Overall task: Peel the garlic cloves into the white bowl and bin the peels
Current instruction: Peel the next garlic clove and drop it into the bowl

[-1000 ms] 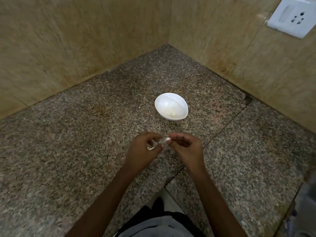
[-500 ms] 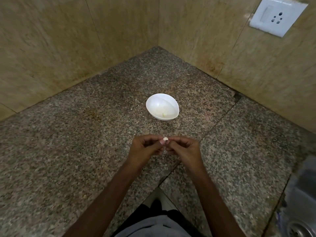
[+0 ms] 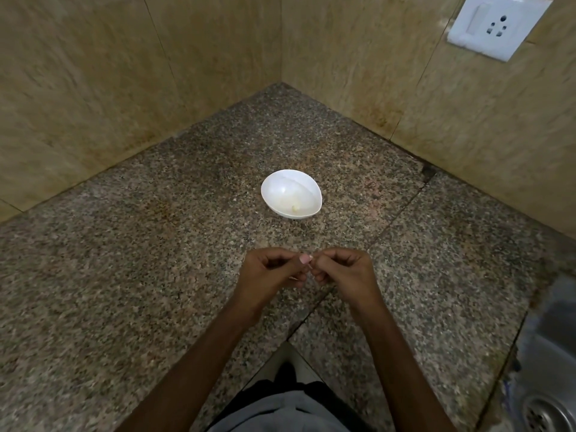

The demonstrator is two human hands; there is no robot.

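A white bowl (image 3: 291, 194) stands on the granite counter (image 3: 124, 275) in the corner, with one small pale peeled clove (image 3: 295, 208) near its front wall. In front of the bowl, my left hand (image 3: 269, 274) and my right hand (image 3: 344, 271) meet fingertip to fingertip above the counter. Both have curled fingers and pinch a small garlic clove (image 3: 308, 265) between them. The clove is almost wholly hidden by the fingers; only a sliver of pale skin shows below my left thumb.
Beige tiled walls close the corner behind the bowl, with a white socket plate (image 3: 495, 26) at the upper right. A steel sink (image 3: 548, 385) with its drain lies at the lower right. The counter's front edge has a notch near my body.
The loose strip of peel seen between my hands a second ago is no longer visible. My hands have drawn closer together, and the view has shifted so the sink shows more.
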